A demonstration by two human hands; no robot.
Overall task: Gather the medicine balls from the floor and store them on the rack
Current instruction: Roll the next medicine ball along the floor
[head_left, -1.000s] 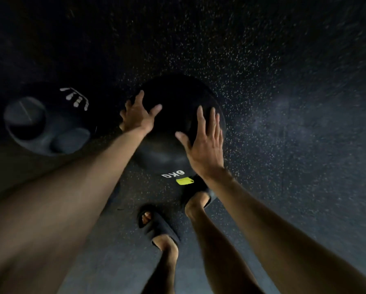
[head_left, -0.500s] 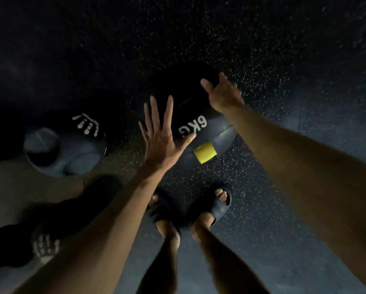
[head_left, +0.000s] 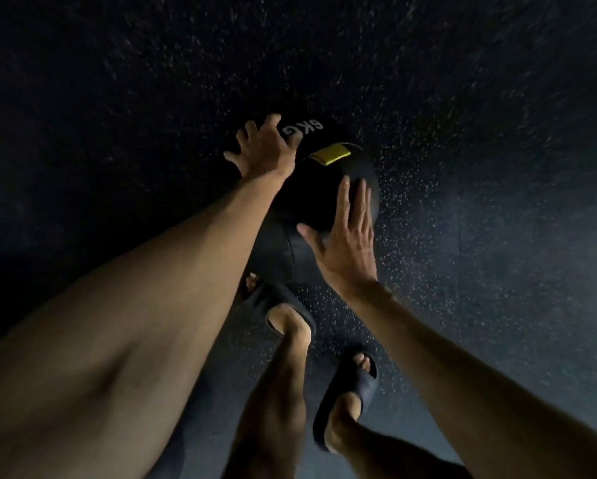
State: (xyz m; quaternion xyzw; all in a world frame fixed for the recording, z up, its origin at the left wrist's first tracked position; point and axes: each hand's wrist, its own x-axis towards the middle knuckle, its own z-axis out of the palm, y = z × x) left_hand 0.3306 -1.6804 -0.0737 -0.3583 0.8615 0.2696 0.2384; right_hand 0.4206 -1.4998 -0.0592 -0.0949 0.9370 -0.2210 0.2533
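Observation:
A black medicine ball (head_left: 328, 198) marked "6KG", with a yellow patch on top, sits in the middle of the view above my feet. My left hand (head_left: 266, 152) presses on its far left side, fingers spread over the label. Against its near right side my right hand (head_left: 347, 247) lies flat, fingers together and pointing up. The ball is clasped between both palms. Whether it still touches the floor cannot be told. No rack is in view.
Dark speckled rubber floor (head_left: 462, 167) fills the view all round. My feet in dark slides stand just below the ball, the left foot (head_left: 283, 312) under its lower edge and the right foot (head_left: 350, 392) nearer to me.
The ball has rolled so its label and yellow patch face up and away. My hands have swapped to its left and right sides. The other balls at the left have left the view.

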